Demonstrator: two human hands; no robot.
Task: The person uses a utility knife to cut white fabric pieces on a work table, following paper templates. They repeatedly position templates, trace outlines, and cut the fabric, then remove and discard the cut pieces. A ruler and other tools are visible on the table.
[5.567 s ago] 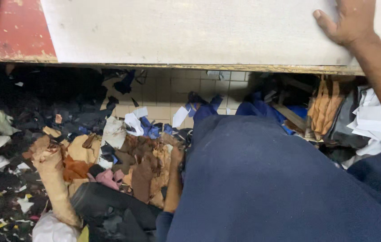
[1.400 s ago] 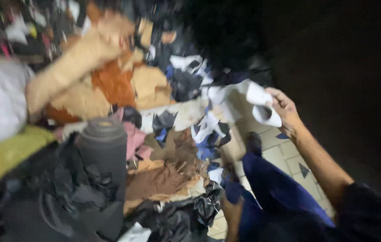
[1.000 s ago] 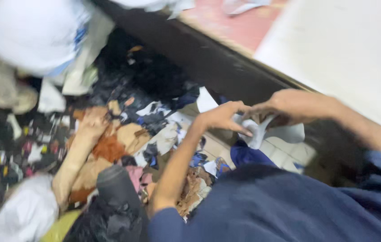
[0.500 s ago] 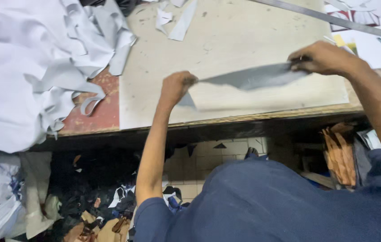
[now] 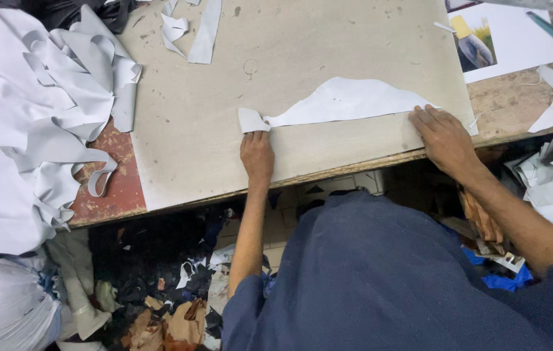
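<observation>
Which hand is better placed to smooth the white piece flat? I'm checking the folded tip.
Left hand: its fingers touch the folded-over end of the white piece. The right hand presses the flat opposite end on the board.

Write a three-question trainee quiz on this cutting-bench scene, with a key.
1. True or false: both hands press the white piece flat on the board.
2. Which hand is at the piece's folded end: left hand or right hand?
3. What lies heaped at the bench's left: A) white offcuts, B) tools, C) boxes?

Key: 1 true; 2 left hand; 3 A.
</observation>
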